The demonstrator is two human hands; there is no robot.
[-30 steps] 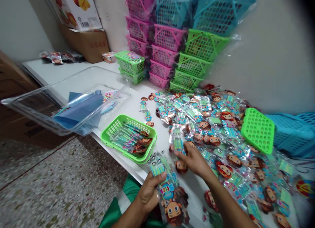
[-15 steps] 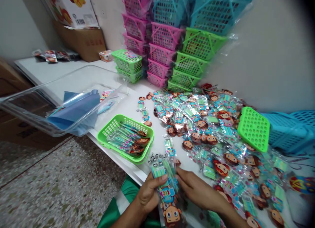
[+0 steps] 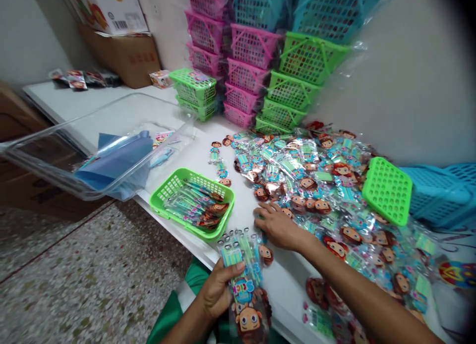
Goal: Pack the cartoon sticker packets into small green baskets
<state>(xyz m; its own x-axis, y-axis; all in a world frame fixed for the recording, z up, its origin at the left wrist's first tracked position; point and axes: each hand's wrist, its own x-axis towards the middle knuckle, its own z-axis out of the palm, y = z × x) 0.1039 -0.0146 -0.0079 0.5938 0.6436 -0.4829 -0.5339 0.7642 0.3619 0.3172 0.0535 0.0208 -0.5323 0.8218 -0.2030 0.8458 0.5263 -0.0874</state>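
My left hand (image 3: 219, 290) is wrapped round a bunch of clear packets (image 3: 243, 287) printed with a cartoon head and pale green sticks; its thumb presses on the front one. Over the near edge of the loose packet pile (image 3: 297, 170), my right hand (image 3: 277, 226) is open, palm down, fingers apart and slightly bent. Nothing shows in it, though its underside is hidden. One packet with a brown-haired head (image 3: 265, 254) lies between the two hands. Beyond my left hand stands a green basket (image 3: 158, 198) with several similar packets lying in it.
Stacked pink baskets (image 3: 243, 84), green baskets (image 3: 292, 88) and blue baskets (image 3: 260, 9) line the wall. A green perforated lid (image 3: 386, 190) leans near blue baskets (image 3: 439, 188) at right. A clear plastic tray (image 3: 44, 173) with blue sheets overhangs the table edge at left.
My right hand has moved away from the bunch of packets, forward to the pile's near edge. My left hand keeps hold of the bunch and has shifted slightly left.
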